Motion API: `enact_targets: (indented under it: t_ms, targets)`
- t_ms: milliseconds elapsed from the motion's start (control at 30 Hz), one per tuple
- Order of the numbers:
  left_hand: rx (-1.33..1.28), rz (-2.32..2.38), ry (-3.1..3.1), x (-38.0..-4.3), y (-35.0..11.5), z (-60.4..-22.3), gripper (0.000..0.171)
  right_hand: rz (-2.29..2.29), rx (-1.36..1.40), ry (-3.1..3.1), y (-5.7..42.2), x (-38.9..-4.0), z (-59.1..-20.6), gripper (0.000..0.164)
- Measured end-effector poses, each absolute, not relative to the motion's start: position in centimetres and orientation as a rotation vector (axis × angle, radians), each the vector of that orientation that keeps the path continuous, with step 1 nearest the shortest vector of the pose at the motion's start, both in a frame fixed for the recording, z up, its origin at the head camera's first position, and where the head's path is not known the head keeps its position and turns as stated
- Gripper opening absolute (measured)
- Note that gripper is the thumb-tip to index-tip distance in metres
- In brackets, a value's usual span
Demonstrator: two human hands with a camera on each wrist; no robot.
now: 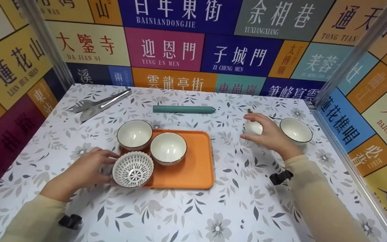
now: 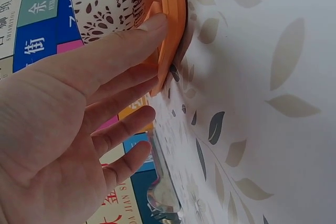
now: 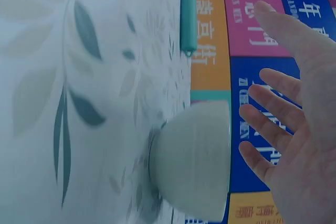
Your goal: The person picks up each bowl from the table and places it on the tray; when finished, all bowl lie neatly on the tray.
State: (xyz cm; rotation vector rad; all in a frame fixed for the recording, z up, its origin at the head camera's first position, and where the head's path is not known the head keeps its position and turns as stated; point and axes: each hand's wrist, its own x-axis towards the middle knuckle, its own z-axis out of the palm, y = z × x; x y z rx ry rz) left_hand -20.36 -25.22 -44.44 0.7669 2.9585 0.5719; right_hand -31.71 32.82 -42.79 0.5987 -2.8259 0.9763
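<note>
Flowered tabletop [image 1: 180, 215] below, left hand [image 1: 91, 167] and right hand [image 1: 268, 131] gape loosely beside bowls [image 1: 133, 169], holding nothing.

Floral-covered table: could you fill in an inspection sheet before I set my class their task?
Surface: table, leaf-and-flower pattern.
Job's things: rear-left bowl, middle bowl and pattern-lined bowl at the left part of the orange tray; partly hidden bowl and far-right bowl off it.
Clutter: metal tongs, teal cylinder; a brown item, too small to identify.
Hands: left hand beside the pattern-lined bowl, contact unclear; right hand at the partly hidden bowl, fingers extended.
Cables: nothing seen.
Surroundings: wall panels with Chinese lettering.
</note>
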Motion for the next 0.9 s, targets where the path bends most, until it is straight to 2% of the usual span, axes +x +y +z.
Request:
enact_targets:
  t_ms: [133,333,433,900]
  targets:
    - [0.766,0.573,2.953,-20.3,-25.1,-44.6,0.057,0.979,0.513,-2.826,34.7,-32.1,-43.3,0.075]
    - [0.722,0.573,2.948,-20.3,-25.1,-44.5,0.059,0.849,0.228,-2.942,37.3,-32.8,-43.5,0.101]
    - [0.714,0.574,2.942,-20.3,-25.1,-44.5,0.06,0.766,0.156,-2.983,38.4,-33.0,-43.7,0.108]
    - [0.711,0.567,2.937,-20.1,-24.9,-44.1,0.057,0.669,0.227,-3.089,39.5,-34.2,-43.6,0.117]
